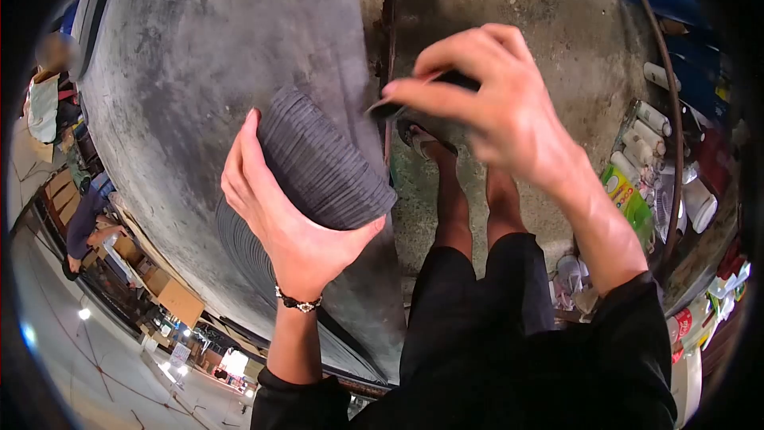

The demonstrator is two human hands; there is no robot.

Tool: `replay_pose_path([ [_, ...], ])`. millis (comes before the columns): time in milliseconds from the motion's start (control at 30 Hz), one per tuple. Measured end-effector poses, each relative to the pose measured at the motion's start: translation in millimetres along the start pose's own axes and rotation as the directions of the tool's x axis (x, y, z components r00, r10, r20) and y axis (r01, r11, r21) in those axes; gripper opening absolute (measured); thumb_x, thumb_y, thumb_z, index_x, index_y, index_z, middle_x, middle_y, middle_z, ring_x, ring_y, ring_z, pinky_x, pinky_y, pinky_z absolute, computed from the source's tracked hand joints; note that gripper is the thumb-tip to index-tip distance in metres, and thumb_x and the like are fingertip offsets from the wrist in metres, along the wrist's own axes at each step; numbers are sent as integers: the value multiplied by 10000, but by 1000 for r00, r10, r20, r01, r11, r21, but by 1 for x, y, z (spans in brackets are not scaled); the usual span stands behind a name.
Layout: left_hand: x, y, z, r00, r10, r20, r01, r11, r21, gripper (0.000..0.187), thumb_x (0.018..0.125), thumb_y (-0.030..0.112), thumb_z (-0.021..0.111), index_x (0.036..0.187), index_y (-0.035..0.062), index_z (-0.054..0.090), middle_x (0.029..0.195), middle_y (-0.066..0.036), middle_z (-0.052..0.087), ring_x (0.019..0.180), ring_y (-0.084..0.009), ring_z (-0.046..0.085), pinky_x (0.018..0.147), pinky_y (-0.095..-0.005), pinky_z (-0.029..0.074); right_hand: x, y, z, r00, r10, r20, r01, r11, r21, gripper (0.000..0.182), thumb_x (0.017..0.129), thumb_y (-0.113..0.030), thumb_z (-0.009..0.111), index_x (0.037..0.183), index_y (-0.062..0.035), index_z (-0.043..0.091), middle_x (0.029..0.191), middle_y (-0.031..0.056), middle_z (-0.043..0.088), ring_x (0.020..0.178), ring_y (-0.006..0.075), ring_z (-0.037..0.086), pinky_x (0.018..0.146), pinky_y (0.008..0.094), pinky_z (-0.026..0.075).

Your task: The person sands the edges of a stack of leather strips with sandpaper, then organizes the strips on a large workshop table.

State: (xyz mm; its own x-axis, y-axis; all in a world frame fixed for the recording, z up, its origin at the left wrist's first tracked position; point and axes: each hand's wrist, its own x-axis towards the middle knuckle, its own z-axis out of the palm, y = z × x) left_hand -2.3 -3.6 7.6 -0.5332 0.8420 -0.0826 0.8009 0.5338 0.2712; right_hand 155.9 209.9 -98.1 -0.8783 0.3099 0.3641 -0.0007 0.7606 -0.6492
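My left hand [294, 231] is wrapped round a thick stack of thin dark grey pieces [326, 163] with rounded edges, thumb at its lower right end and fingers at its upper left. The stack stands over the grey table, close to its right edge. Behind my left wrist lies another row of similar thin dark pieces [243, 239], partly covered by the hand. To the right of the stack, my right hand [493, 95] is raised past the table edge, fingers curled, somewhat smeared by motion. Its thumb and fingers pinch a small thin dark piece [386, 109].
The grey table [183, 56] fills the left side, its edge running beside my legs. Plastic bottles and wrappers [649, 139] are piled on the right near a curved pipe [675, 111]. Cardboard boxes [159, 283] and another person [87, 227] are at the far left.
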Motion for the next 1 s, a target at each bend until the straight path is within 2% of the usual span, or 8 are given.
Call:
replay_pose_path([
  [133, -1, 2, 2, 1000, 9, -23, -9, 1000, -5, 1437, 560, 378, 1070, 1722, 7, 311, 1660, -273, 422, 1527, -467, 380, 1273, -621, 304, 11, -32, -7, 986, 63, -151, -15, 954, 298, 484, 770, -36, 748, 1215, -173, 882, 1153, 30, 751, 1057, 228, 703, 982, 401, 489],
  [267, -1, -1, 2, 1000, 25, -13, -25, 1000, -3, 1461, 547, 362, 1075, 1731, 8, 297, 1660, -278, 412, 1524, -467, 381, 1280, -617, 301, -4, -37, 33, 976, 200, -85, -124, 836, 535, 608, 729, 71, 699, 1257, -175, 873, 1185, 43, 750, 1129, 269, 694, 1022, 404, 487],
  [333, -1, -1, 1, 999, 33, -13, -33, 999, 6, 1472, 535, 357, 1077, 1732, 6, 295, 1654, -276, 417, 1526, -463, 379, 1281, -617, 299, -19, -8, 43, 951, 306, -49, -264, 884, 386, 622, 720, 86, 731, 1257, -205, 854, 1173, 33, 750, 1185, 297, 692, 1033, 423, 467],
  [400, 0, 0, 1, 999, 37, -11, -36, 999, 12, 1475, 530, 349, 1077, 1732, 5, 294, 1652, -274, 419, 1527, -463, 378, 1280, -619, 298, -18, -13, 24, 952, 283, -118, -229, 912, 339, 497, 787, 26, 748, 1219, -183, 877, 1173, 25, 741, 1120, 259, 704, 1024, 435, 498],
  [567, -2, -8, 6, 996, 74, -47, -73, 997, 11, 1465, 507, 390, 1053, 1716, -5, 326, 1612, -243, 473, 1485, -443, 425, 1252, -599, 312, 18, -52, 0, 981, -91, -172, 139, 946, 292, 403, 776, -165, 822, 1168, -239, 881, 1090, -9, 750, 1012, 185, 722, 1006, 440, 510],
  [667, -1, -2, 3, 999, 10, -38, -10, 1000, -10, 1457, 498, 349, 1054, 1713, 6, 327, 1608, -241, 477, 1485, -444, 427, 1260, -596, 302, 12, -18, -11, 996, -82, -39, 89, 964, 251, 423, 780, -120, 815, 1188, -218, 870, 1084, 6, 742, 1011, 219, 710, 999, 449, 512],
  [700, -2, -2, 3, 999, 8, -36, -8, 1000, -1, 1449, 499, 341, 1050, 1712, 7, 329, 1609, -240, 476, 1485, -444, 428, 1258, -596, 304, 6, 2, -12, 995, -93, 23, 92, 995, 30, 463, 762, -72, 812, 1204, -200, 870, 1096, 27, 736, 1013, 243, 702, 989, 447, 509],
  [1000, -1, -5, 4, 998, 34, -43, -34, 999, -9, 1463, 494, 361, 1046, 1720, 14, 326, 1602, -241, 475, 1482, -442, 423, 1250, -598, 305, 11, -27, 1, 995, -75, -63, 92, 937, 336, 467, 765, -129, 826, 1212, -260, 875, 1125, -13, 742, 1041, 215, 711, 1004, 459, 521],
])
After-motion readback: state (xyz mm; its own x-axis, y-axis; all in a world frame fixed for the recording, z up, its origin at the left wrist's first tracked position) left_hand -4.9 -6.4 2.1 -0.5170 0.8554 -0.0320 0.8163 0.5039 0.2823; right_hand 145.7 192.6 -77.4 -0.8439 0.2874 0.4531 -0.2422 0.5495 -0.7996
